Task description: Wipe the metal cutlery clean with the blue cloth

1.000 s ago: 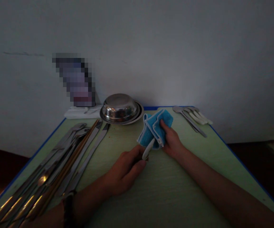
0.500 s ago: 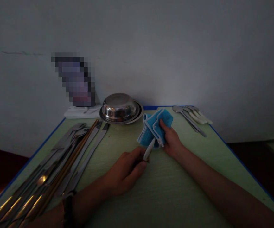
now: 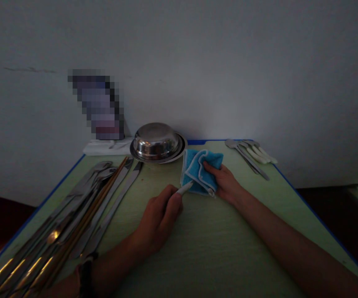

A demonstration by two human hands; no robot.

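Note:
My left hand is closed around the pale handle of a utensil. The utensil's far end runs into the folds of a blue cloth with white edging, so its kind is hidden. My right hand grips the cloth from the right, thumb on top and fingers behind it. Both hands are above the middle of the green table. Beyond the right hand lie several spoons and white-handled utensils, their handles pointing toward the right edge.
Left of my hands, long metal cutlery and wooden chopsticks lie in slanting rows. An overturned steel bowl rests on another dish at the back. A phone-like blurred object leans against the wall behind a white packet.
My left hand has moved slightly left and turned, and the pale handle now lies flatter. The cloth has dropped a little, with its folds shifted, still in my right hand.

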